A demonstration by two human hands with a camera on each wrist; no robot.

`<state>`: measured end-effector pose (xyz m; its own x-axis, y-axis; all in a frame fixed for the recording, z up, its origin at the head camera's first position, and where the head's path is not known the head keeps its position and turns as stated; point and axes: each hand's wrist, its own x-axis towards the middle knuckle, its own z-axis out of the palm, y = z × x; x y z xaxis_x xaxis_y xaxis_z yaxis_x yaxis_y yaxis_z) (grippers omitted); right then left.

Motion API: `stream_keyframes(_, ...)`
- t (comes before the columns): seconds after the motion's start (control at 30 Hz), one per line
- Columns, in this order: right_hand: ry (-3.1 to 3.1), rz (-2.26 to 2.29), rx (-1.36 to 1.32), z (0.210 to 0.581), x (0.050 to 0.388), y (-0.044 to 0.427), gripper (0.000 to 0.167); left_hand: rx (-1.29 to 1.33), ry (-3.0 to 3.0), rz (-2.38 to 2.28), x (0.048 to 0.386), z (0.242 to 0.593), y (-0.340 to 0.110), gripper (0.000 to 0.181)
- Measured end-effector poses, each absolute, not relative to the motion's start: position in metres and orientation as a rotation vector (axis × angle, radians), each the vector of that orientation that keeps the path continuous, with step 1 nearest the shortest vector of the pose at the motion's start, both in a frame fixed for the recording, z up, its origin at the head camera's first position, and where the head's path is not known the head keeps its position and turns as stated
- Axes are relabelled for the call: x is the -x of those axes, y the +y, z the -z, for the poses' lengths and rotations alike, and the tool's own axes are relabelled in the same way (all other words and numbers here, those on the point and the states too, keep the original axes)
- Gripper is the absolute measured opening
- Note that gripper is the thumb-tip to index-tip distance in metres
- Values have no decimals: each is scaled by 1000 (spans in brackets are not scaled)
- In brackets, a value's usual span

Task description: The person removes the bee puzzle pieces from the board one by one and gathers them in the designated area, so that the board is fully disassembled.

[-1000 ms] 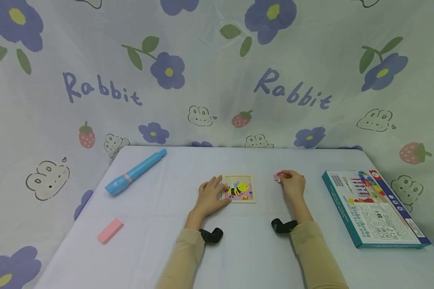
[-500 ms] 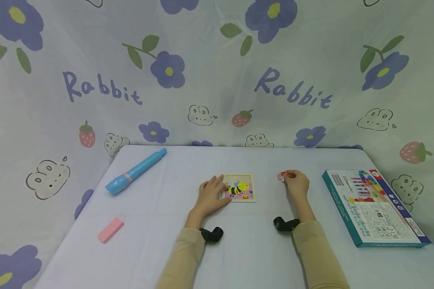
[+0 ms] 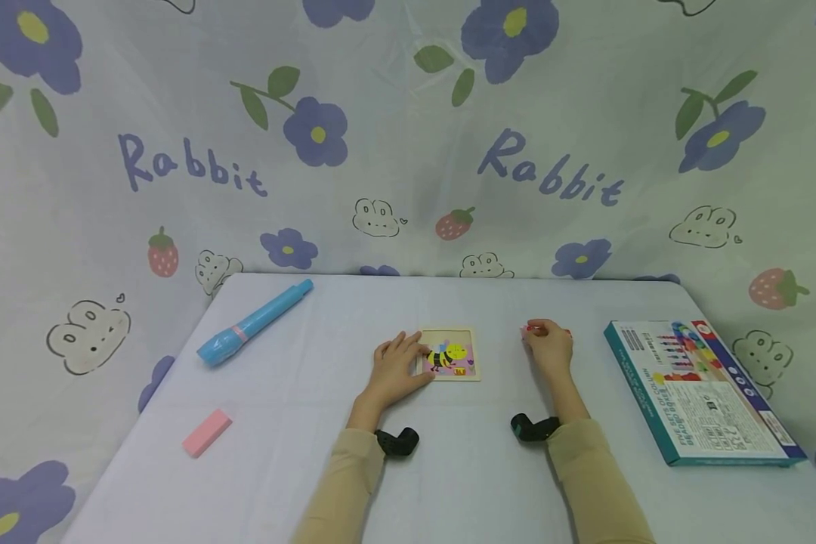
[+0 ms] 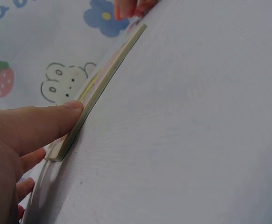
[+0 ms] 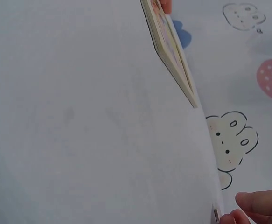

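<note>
In the head view my left hand (image 3: 396, 369) lies with spread fingers on the left side of a small wooden puzzle board (image 3: 477, 355). A yellow and black bee picture fills its lower part, while the upper strip shows bare wood. The left wrist view shows the thumb (image 4: 56, 122) pressing on the near edge of that board. To the right, my right hand (image 3: 551, 347) pinches a small pink and red puzzle piece (image 3: 527, 330) low over the table. Fingers hide most of the piece; a bit of red shows past the hand's right side.
A teal-edged flat box (image 3: 707, 393) lies at the right of the white table (image 3: 476, 468). At the left are a blue pen-shaped tube (image 3: 255, 325) and a pink block (image 3: 207, 433). A patterned curtain (image 3: 408, 151) hangs behind the table.
My right hand shifts slightly right with the puzzle piece, then back left; less of the piece shows now. The left hand and the puzzle board stay in place.
</note>
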<state>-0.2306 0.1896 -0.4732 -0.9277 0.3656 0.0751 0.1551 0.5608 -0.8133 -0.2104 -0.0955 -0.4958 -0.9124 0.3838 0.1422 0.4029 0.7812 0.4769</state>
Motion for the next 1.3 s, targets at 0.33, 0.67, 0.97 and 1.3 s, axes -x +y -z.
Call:
stream_keyframes(0.33, -2636, -1406, 228, 477, 230, 171, 26, 712, -2970, 655, 209, 494, -96, 45)
stream_keyframes(0.67, -2743, -1442, 163, 477, 231, 151, 26, 742, -2938, 669, 209, 496, -97, 38)
stream_keyframes(0.97, -2780, -1453, 19, 478, 228, 141, 25, 741, -2933, 664, 209, 498, -96, 38)
stream_keyframes(1.3, -2908, -1325, -92, 480, 225, 135, 30, 764, -2866, 682, 208, 500, -97, 39)
